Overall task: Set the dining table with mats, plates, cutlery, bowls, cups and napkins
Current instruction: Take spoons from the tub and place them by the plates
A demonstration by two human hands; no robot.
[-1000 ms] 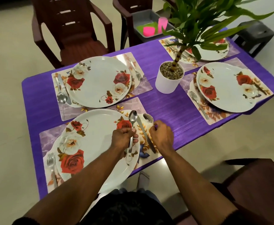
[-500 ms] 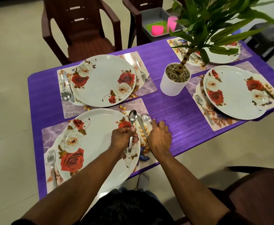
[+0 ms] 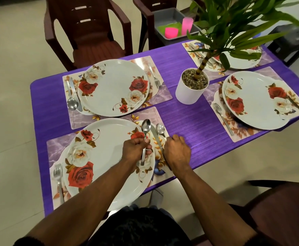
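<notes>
From the head camera, the cutlery step is in hand at the near setting. The left hand (image 3: 136, 148) grips a spoon (image 3: 145, 137) by its handle above the near plate (image 3: 106, 157). The right hand (image 3: 177, 151), fingers curled, rests on the mat (image 3: 160, 172) at the knife (image 3: 155, 137), beside a second spoon (image 3: 160, 129); whether it pinches the knife cannot be told. Next, likely, the held spoon needs laying beside the knife.

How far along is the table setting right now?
Done: four mats each carry a plate, like the near plate, with forks and knives laid. In hand: the left hand grips a spoon; the right hand adjusts cutlery beside it. Left: no bowls, cups or napkins on the table.
</notes>
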